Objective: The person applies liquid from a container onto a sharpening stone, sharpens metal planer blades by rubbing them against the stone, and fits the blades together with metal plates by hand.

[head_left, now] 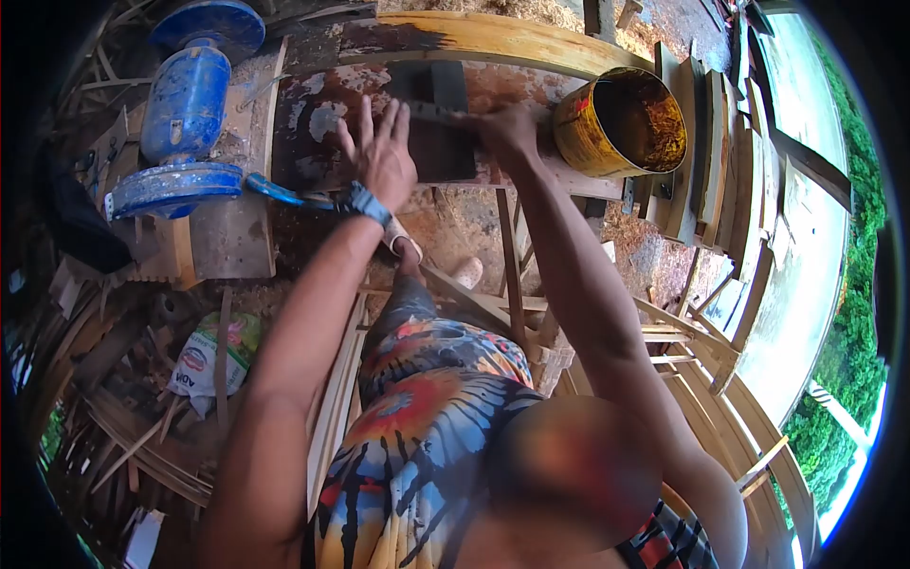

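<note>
My left hand (384, 156), with a watch (363, 203) on its wrist, is spread over the reddish-brown bench top (308, 133). Its fingertips reach the left edge of a black sheet (445, 156) lying there. At the sheet's right side my right hand (505, 131) is closed, fingers curled and somewhat blurred. A thin dark strip-like tool (434, 113) sticks out of it to the left, toward my left fingertips; its exact kind I cannot tell. Right of that hand stands a yellow bucket (580, 128), dark inside and stained brown round the rim.
On the left stands a blue machine (187, 104) with a blue-handled tool (275, 192) beside it. A long wooden beam (512, 40) runs along the back. Boards (701, 152) are stacked upright at right. A printed bag (210, 356) lies among scrap wood at lower left.
</note>
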### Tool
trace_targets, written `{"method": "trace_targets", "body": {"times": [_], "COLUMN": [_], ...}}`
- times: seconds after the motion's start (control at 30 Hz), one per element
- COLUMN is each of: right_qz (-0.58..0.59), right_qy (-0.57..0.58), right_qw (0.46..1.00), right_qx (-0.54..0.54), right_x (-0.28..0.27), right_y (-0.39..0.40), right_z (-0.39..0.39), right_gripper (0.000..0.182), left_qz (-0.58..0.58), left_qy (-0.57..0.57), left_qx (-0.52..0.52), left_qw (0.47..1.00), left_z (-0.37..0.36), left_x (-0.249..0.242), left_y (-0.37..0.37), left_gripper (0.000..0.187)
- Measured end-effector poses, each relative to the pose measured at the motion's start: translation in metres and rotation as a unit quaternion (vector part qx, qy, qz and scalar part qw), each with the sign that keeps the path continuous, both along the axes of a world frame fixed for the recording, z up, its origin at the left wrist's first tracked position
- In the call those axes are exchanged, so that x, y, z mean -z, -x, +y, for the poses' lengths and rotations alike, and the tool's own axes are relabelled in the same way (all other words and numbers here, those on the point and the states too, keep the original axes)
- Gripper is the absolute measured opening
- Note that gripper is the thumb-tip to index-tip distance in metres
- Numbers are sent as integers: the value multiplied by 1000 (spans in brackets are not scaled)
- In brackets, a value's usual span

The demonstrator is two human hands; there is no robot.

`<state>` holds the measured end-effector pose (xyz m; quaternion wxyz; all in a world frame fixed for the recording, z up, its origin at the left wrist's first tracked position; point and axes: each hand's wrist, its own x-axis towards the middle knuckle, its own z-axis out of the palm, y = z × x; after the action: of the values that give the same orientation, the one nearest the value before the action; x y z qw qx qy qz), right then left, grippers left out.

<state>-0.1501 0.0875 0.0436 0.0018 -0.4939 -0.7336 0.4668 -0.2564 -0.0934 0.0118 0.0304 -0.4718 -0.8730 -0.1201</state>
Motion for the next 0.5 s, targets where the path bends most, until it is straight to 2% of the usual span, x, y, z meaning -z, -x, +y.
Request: {"method": "trace_targets", "body": {"times": [0.07,0.17,0.27,0.33,0.5], "right_qz": [-13,-4,40,61,44], "right_qy": [72,7,24,20,28], "right_qw": [997,999,998,997,999], "right_qx": [28,-51,-35,-35,16], "right_x": [-4,2,34,25,34], "right_y": [15,-12,-47,-30,19], "right_z": [6,6,-3,1,20], "right_gripper": [40,38,34,31,34], "left_qz": [7,1,-45,-54,-23], "left_qy": [13,7,-1,-7,-1], "left_qx": [0,4,-6,-17,-23], "left_qw": [1000,1000,999,998,999], "left_z": [2,-11,-26,-28,10], "left_x": [-1,-3,-12,-11,-2], "left_y": [6,-19,-52,-57,2], "left_gripper": [60,61,62,63,65]}}
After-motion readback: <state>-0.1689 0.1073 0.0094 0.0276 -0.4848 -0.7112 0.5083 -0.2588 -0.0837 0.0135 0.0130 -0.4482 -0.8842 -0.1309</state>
